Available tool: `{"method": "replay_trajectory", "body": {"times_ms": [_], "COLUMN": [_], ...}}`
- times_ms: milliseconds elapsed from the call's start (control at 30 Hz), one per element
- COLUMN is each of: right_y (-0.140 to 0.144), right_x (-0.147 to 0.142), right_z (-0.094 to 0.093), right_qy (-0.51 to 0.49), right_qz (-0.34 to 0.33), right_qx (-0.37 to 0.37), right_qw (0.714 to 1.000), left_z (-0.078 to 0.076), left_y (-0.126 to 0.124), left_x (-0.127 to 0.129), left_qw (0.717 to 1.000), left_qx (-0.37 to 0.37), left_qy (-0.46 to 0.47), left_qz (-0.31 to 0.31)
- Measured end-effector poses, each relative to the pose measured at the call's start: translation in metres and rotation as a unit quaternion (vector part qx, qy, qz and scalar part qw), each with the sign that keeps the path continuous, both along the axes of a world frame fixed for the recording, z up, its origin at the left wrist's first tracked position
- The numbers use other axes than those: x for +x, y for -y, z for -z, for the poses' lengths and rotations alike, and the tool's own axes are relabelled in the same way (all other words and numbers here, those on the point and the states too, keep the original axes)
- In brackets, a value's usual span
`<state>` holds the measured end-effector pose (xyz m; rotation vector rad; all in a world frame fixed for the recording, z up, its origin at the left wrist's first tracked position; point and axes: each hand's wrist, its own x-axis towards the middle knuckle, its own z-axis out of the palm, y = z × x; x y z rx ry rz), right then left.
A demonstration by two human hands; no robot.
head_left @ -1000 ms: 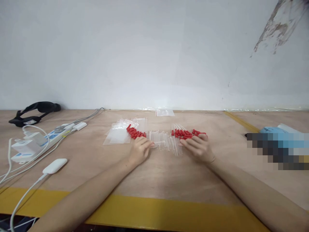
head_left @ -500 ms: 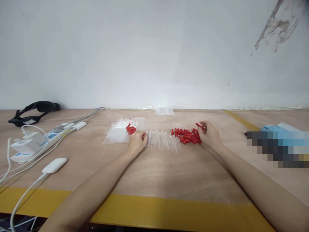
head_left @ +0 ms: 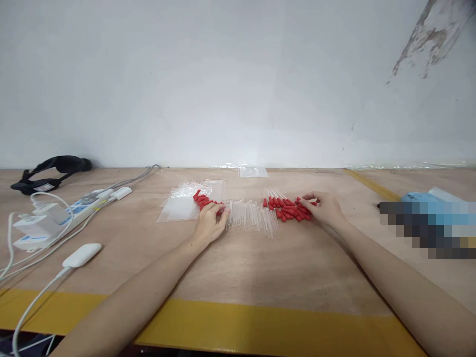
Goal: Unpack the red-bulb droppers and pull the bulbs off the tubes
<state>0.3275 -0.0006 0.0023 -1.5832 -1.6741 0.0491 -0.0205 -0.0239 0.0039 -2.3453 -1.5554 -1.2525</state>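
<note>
Centrally, left hand (head_left: 210, 223) pinches a tube (head_left: 248, 218); right hand (head_left: 324, 208) grips a cap (head_left: 286, 210); most tubes uncapped, bags (head_left: 178, 206) unfilled.

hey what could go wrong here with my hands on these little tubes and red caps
The clear tubes lie loose in a row, so a nudge from your left hand could probably roll them apart. Your right hand rests at the red caps, which might scatter. The clear bags could slide if brushed.
</note>
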Motion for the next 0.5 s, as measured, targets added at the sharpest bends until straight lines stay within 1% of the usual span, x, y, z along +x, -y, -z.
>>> {"method": "replay_trajectory", "body": {"times_ms": [67, 133, 233, 300, 367, 433, 500], "right_y": [0.001, 0.0, -0.005, -0.012, -0.022, -0.033, -0.044], "right_x": [0.0, -0.002, -0.007, -0.014, -0.022, -0.03, -0.037], "right_z": [-0.001, -0.003, -0.013, -0.024, -0.035, -0.044, -0.047], "right_qy": [0.042, 0.06, 0.095, 0.136, 0.168, 0.181, 0.181], "right_qz": [0.016, 0.047, 0.072, 0.072, 0.077, 0.087, 0.096], "right_qx": [0.022, 0.032, -0.004, -0.058, -0.14, -0.219, -0.268], "right_qw": [0.999, 0.997, 0.993, 0.986, 0.973, 0.955, 0.941], "left_z": [0.001, 0.001, -0.001, -0.001, -0.001, -0.001, -0.001], "left_y": [0.001, 0.001, 0.0, -0.001, -0.002, -0.003, -0.003], "left_x": [-0.001, -0.001, -0.001, -0.002, -0.002, -0.003, -0.004], "left_qw": [1.0, 1.0, 0.999, 0.999, 0.998, 0.997, 0.996], "left_qx": [0.01, 0.022, 0.037, 0.046, 0.057, 0.068, 0.076], "left_qy": [-0.007, -0.012, -0.019, -0.025, -0.029, -0.032, -0.035], "left_qz": [0.006, 0.008, 0.007, -0.002, -0.015, -0.028, -0.033]}}
